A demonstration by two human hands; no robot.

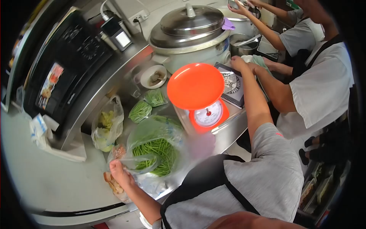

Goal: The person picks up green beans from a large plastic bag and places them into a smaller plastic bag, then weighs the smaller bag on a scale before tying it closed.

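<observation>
My left hand [121, 173] is closed on the edge of a clear plastic bag [133, 139]. Long green beans [158, 154] fill the bag, which lies on the steel counter. My right arm stretches forward past an orange kitchen scale [196, 86]. Beyond a dark notebook [232, 86] with a round printed emblem, my right hand [239, 64] is beside the large pot; its fingers are too small and partly hidden to make out a grip. Two small bags of cut greens [140, 111] lie behind the beans.
A large lidded steel pot [190, 38] stands behind the scale. At left are a black microwave [72, 61], a bag of leafy vegetables [108, 122] and a white bowl [153, 76] with a utensil inside. Co-workers [320, 87] stand close on the right.
</observation>
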